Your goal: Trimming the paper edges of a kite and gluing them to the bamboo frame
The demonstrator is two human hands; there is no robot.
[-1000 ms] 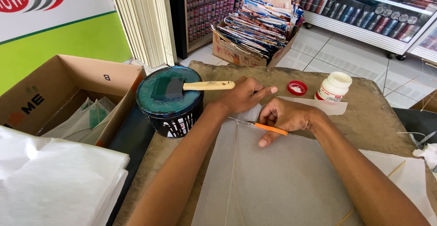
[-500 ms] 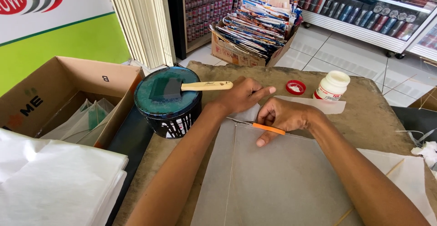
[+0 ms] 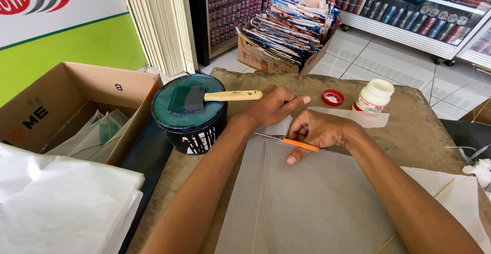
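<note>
A grey paper sheet (image 3: 327, 198) with thin sticks across it lies on the brown table (image 3: 409, 126). My right hand (image 3: 319, 129) grips an orange-handled cutter (image 3: 300, 144) at the sheet's top corner. My left hand (image 3: 273, 106) presses down on the same corner, its fingers curled beside the right hand. A strip of white paper (image 3: 358, 117) lies just beyond both hands.
A dark round tin (image 3: 189, 113) with a wooden-handled brush (image 3: 225, 96) on its lid stands left of the hands. A white glue bottle (image 3: 373, 95) and its red cap (image 3: 332, 97) sit behind. An open cardboard box (image 3: 82, 106), stacked white sheets (image 3: 56, 203) and a box of magazines (image 3: 286, 29) surround the table.
Both hands stay at the sheet's top corner. The fingers shift only slightly.
</note>
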